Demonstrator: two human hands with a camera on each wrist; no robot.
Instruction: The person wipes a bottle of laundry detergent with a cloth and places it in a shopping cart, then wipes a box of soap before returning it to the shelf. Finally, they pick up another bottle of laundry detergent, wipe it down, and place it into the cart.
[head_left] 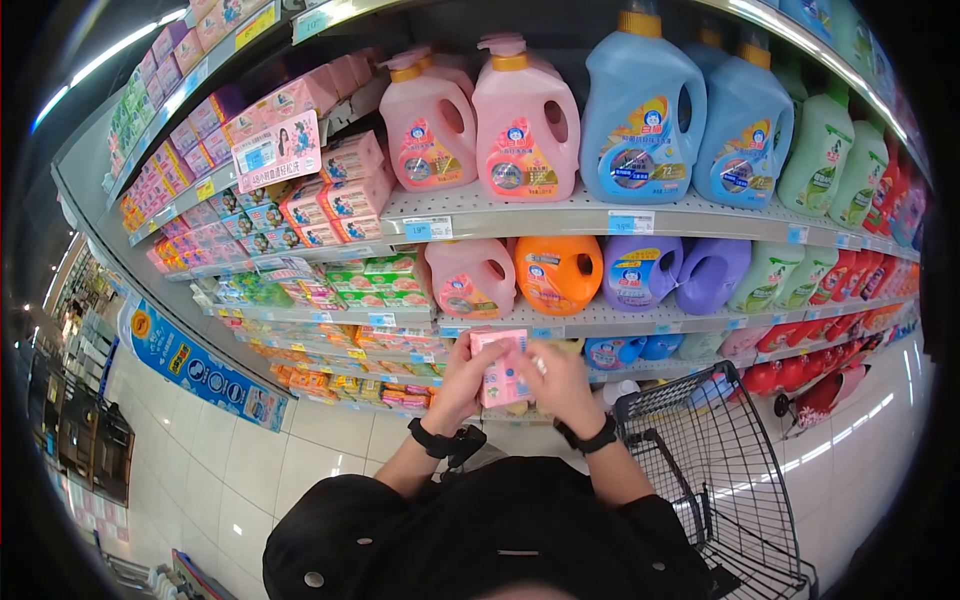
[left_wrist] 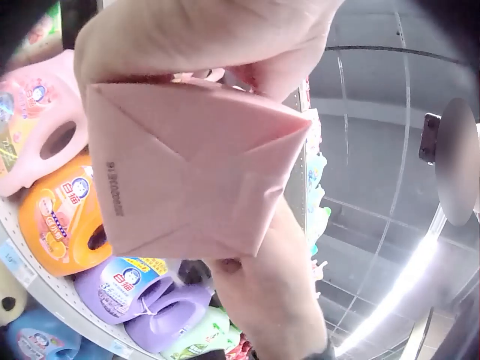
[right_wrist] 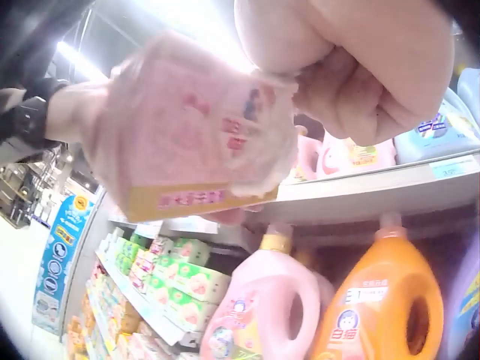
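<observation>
My left hand grips a pink soap pack in front of my chest, thumb across its face. A folded pink end of the soap pack fills the left wrist view, with the left hand along its top edge. In the right wrist view the pack shows printed pictures, a yellow band and crinkled clear film at its right end. My right hand has its fingers curled at that end and pinches the film. The head view has the right hand beside the pack's right side.
Shelves of detergent ahead carry pink jugs, blue jugs and an orange jug. Stacked soap packs line the left side. A black wire shopping cart stands close on my right. Tiled floor lies at left.
</observation>
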